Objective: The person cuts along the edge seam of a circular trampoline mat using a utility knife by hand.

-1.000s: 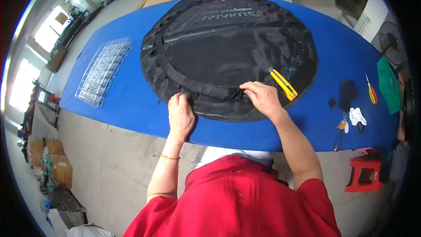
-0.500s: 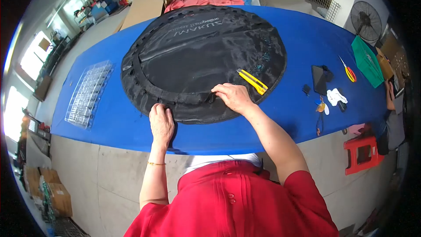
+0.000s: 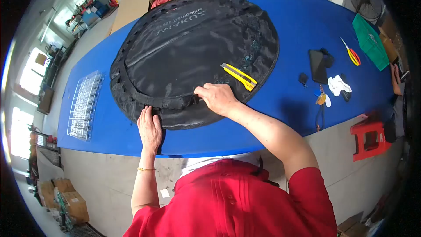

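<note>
A round black trampoline mat [image 3: 175, 72] with pale printed lettering lies on the blue tabletop. At its near left edge, my left hand [image 3: 149, 129] rests with fingers stretched out over the black fabric. My right hand [image 3: 218, 99] pinches a raised fold of the mat's inner band, thumb and fingers pressed together. What lies under its fingertips is partly hidden. A yellow utility knife [image 3: 240, 77] lies on the mat just beyond my right hand, apart from it.
Clear plastic trays [image 3: 84, 107] lie on the blue table [image 3: 302, 13] at left. To the right are a phone [image 3: 318, 66], scissors [image 3: 352, 55], a white crumpled cloth [image 3: 337, 85] and keys [image 3: 322, 98]. A green box [image 3: 370, 41] stands at the far right, with a red stool [image 3: 370, 138] below.
The camera view has shifted, so the mat appears further left. My left hand's fingers lie flatter and straighter at the mat's edge. My right hand keeps its pinch on the band.
</note>
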A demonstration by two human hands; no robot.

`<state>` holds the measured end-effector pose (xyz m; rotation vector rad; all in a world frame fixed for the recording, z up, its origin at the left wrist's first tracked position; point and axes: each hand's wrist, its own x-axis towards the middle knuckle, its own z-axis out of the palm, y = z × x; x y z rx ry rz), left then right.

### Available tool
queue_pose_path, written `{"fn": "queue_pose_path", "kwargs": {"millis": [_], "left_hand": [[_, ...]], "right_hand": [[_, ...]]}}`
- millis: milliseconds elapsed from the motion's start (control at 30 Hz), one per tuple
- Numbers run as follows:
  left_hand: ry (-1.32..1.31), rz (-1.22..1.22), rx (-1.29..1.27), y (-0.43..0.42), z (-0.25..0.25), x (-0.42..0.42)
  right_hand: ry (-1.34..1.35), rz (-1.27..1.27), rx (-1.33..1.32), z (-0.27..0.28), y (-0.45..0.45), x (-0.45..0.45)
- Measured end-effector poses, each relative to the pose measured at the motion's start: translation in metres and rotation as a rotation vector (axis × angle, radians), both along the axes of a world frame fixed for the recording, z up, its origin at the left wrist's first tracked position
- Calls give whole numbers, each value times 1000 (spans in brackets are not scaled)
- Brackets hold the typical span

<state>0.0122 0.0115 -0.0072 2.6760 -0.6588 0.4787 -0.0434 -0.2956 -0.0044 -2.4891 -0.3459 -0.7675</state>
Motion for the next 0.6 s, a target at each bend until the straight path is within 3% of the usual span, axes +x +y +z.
{"fn": "queue_pose_path", "kwargs": {"millis": [600], "left_hand": [[84,77,16,-10,14,-11]], "right_hand": [[133,107,95,8,-5,-2]]}}
